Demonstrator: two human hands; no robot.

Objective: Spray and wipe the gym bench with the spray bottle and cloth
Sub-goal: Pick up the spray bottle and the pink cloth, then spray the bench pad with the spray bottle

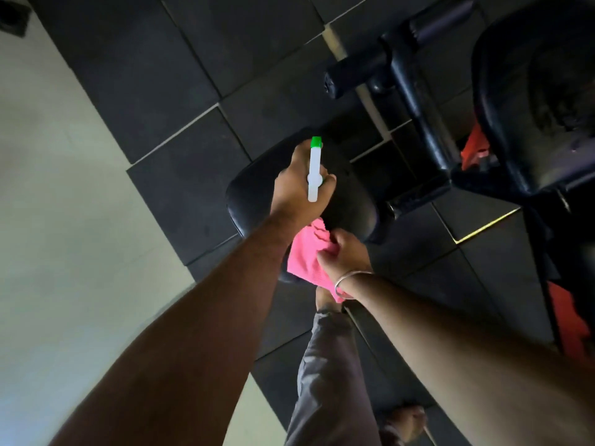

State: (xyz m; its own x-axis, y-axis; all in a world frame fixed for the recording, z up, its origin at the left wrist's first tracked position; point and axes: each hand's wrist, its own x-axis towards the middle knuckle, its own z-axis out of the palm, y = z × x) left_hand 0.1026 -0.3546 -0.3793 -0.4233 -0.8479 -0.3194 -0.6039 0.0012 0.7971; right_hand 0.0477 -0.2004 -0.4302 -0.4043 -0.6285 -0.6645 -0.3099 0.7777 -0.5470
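Note:
My left hand [294,185] grips a white spray bottle [314,170] with a green nozzle, held above the black padded gym bench [254,194]. The nozzle points away from me over the pad. Just below it, my right hand [344,255], with a thin bracelet on the wrist, clutches a bunched pink cloth [306,255] at the bench's near edge. The bottle's body is hidden under my left hand.
Dark rubber floor tiles [180,78] surround the bench. A pale floor [54,220] lies at the left. A black machine frame with foam rollers [357,77] and red parts stands at the right. My trouser leg [328,375] and bare feet are below.

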